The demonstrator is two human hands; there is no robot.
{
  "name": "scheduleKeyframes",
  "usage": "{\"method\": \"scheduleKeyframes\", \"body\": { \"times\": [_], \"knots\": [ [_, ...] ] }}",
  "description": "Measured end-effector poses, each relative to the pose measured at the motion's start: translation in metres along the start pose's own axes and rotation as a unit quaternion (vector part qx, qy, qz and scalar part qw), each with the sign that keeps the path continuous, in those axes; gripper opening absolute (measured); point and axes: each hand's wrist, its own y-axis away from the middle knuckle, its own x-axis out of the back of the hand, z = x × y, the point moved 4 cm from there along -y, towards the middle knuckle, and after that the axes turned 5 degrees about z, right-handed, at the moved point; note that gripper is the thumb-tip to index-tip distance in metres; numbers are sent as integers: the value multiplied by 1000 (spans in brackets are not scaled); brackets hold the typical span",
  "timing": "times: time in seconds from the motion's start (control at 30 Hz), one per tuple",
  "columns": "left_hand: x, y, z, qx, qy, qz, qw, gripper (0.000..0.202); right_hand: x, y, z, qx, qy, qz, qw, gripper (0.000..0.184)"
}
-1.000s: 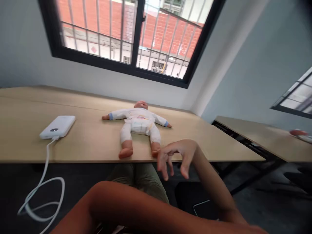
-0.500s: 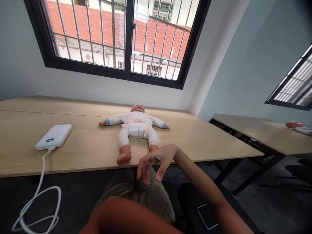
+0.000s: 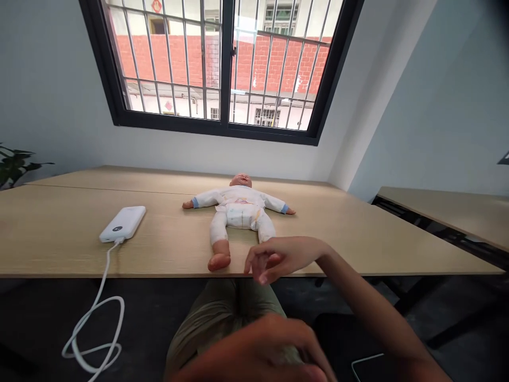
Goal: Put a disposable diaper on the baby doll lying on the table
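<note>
A baby doll (image 3: 238, 212) in white clothes lies on its back on the wooden table (image 3: 358, 239), arms spread, feet toward me. My right hand (image 3: 284, 257) hovers at the table's front edge, over the doll's foot on that side, which it hides. Its fingers are loosely bent and apart, with nothing seen in them. The doll's other foot (image 3: 219, 261) is bare and in plain view. My left hand (image 3: 266, 347) is low in the picture above my lap, back toward the camera and blurred, so its fingers do not show clearly.
A white power bank (image 3: 123, 223) lies left of the doll; its white cable (image 3: 95, 323) hangs off the edge in loops. A phone (image 3: 371, 366) shows at the bottom right. A second table (image 3: 445, 207) stands to the right, a plant (image 3: 11, 164) at far left.
My right hand rose from below the table edge to the doll's foot. My left forearm gave way to the hand at the bottom. The view swung slightly right.
</note>
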Motion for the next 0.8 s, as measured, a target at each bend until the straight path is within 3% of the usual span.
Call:
{"method": "scheduleKeyframes", "body": {
  "times": [0.1,0.27,0.33,0.43,0.5,0.53,0.6,0.7,0.8],
  "knots": [
    [34,24,-10,64,51,90,993,13,6,19,-10,-2,36,54,998,33],
    [87,56,-14,26,-49,309,950,35,-12,18,1,-12,24,188,982,29],
    [107,61,-14,6,-135,415,900,31,-21,9,15,-24,39,283,958,25],
    [130,60,-19,-22,-290,540,790,25,-30,-7,34,-43,92,436,894,19],
    [139,53,-27,-16,-379,550,744,38,-36,-20,42,-52,127,500,855,18],
    [143,49,-33,-2,-405,541,737,47,-38,-27,44,-53,141,515,844,18],
    [150,42,-44,28,-416,519,746,55,-42,-44,47,-42,150,529,834,24],
    [155,39,-51,49,-390,502,770,47,-41,-68,52,-4,129,546,828,33],
    [155,41,-52,59,-369,500,781,45,-33,-85,67,6,73,575,815,31]
  ]
}}
